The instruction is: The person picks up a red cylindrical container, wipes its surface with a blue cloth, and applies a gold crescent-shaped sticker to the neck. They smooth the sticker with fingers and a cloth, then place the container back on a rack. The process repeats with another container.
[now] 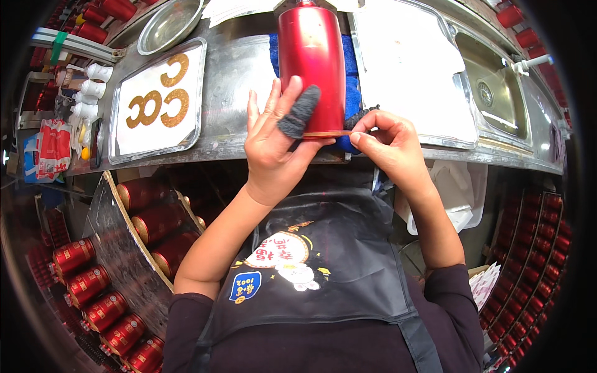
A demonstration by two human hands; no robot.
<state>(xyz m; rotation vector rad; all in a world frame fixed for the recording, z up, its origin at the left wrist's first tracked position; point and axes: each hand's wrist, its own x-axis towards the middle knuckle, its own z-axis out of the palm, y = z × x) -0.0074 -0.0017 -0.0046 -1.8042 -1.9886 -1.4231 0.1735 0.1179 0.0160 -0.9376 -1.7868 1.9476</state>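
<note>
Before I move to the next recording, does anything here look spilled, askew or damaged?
One small thing: the white sheet on the tray at right looks askew, its uneven right edge seemingly lapping over the rim. I see no spill or damage around the red bottle.

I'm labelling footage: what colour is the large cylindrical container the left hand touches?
The cylindrical container is glossy metallic red; the head view shows it best.
</note>
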